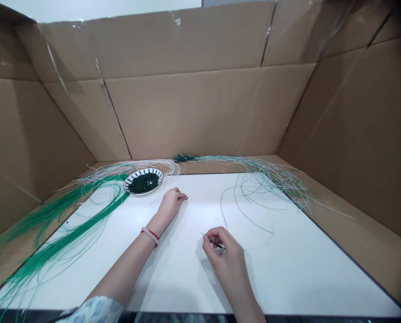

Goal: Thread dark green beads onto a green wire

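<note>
My left hand (172, 202) rests on the white board (288, 269) with its fingers pinched on a tiny dark bead at the fingertips. It lies just right of a small patterned plate (130, 180) that holds a heap of dark green beads (143, 182). My right hand (222, 251) is closed on a thin green wire (232, 208); the wire's short end pokes out to the left of the fingers, and the rest loops away toward the far right.
Long green wires (68, 224) fan over the left side of the board. A bundle of pale wires (133, 167) curves behind the plate. Whitish-green wires (271, 175) with dark beaded ends (184, 158) lie at the back right. Cardboard walls (200, 112) enclose three sides.
</note>
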### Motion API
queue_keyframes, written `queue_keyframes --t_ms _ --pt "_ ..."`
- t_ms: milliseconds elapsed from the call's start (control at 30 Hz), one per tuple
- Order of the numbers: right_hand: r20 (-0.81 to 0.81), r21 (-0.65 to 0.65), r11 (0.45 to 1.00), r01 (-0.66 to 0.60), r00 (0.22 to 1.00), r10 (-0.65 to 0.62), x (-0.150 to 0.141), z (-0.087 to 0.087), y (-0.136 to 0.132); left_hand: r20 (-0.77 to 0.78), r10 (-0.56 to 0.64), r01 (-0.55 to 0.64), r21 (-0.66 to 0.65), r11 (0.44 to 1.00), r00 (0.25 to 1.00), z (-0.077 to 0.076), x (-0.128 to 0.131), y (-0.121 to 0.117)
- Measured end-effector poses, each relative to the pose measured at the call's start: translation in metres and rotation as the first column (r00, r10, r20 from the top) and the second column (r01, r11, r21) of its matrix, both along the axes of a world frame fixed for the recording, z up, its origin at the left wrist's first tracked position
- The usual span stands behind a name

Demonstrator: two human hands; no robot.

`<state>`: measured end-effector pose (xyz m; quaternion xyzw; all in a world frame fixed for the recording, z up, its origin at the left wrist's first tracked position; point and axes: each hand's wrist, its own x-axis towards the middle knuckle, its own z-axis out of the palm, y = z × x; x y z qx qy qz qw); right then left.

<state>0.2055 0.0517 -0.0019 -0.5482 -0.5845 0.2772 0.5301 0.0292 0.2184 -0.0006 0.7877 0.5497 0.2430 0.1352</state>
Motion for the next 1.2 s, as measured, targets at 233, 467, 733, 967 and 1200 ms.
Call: queue_keyframes --t_ms 233,467,733,967,1200 --pt "0.000 -0.039 0.998 -0.046 0.999 0.046 0.000 -0.001 0.002 0.018 -0.008 0.008 0.001 1.000 1.000 0.002 0.003 -0.002" --pt "-0.076 -0.098 0.990 -0.105 0.992 0.098 0.002 0.004 0.004 0.162 0.028 -0.010 -0.110 0.994 0.986 0.014 0.010 -0.004" --pt "-0.254 -0.123 0.969 -0.215 0.951 0.179 0.000 0.026 0.001 0.567 0.063 0.154 -0.327 0.932 0.821 0.055 -0.008 -0.104" --pt "-0.446 -0.132 0.926 -0.354 0.855 0.264 -0.038 0.046 -0.029 0.818 0.250 0.315 -0.454 0.834 0.518 0.041 -0.036 -0.176" --pt "-0.374 -0.144 0.957 -0.253 0.909 0.184 -0.064 0.065 -0.046 0.893 0.349 0.382 -0.439 0.813 0.283 0.034 -0.042 -0.186"
